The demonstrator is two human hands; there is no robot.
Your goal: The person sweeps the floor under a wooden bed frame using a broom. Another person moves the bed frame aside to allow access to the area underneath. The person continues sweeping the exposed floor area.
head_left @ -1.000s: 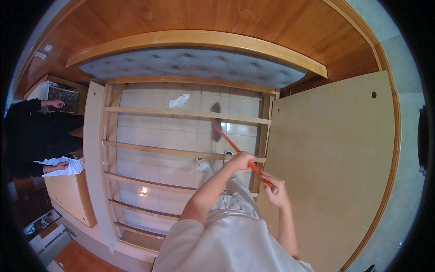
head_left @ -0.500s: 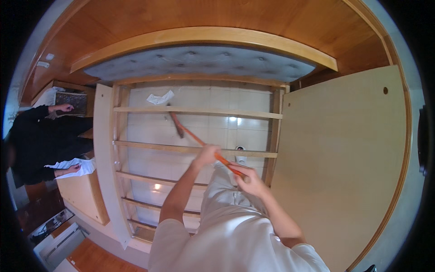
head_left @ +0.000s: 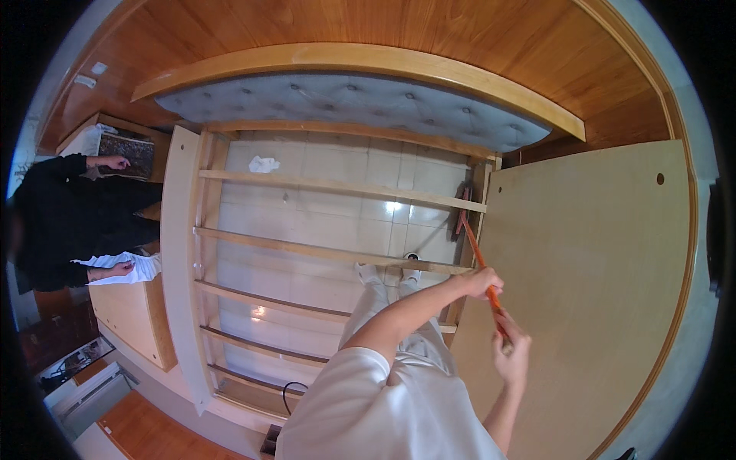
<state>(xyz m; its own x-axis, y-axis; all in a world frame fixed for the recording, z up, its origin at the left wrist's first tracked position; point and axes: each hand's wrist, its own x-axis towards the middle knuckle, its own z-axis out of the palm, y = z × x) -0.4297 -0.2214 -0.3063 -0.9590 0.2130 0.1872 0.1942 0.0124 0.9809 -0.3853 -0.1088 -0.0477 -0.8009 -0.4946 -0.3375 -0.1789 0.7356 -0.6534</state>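
Note:
Both of my hands grip an orange-handled broom [head_left: 475, 244] that slants down through the slats of a wooden bed frame. My left hand [head_left: 483, 282] is closed around the handle, reaching across to the right. Lower down, my right hand [head_left: 511, 349] is wrapped round the handle's near end. The dark broom head rests on the tiled floor inside the frame, close against its right side rail and partly hidden by a slat. A crumpled white piece of paper or cloth [head_left: 264, 165] lies on the tiles at the far left.
Wooden slats [head_left: 330, 249] cross the frame around my legs. A grey tufted headboard [head_left: 353, 100] stands at the far end. To the right leans or lies a large pale board [head_left: 590, 268]. At left, a person in dark clothes [head_left: 84, 215] is beside a pale cabinet [head_left: 130, 322].
The broom head has swept from the middle left to the right rail, and both hands moved right with the handle. The white piece looks more bunched up.

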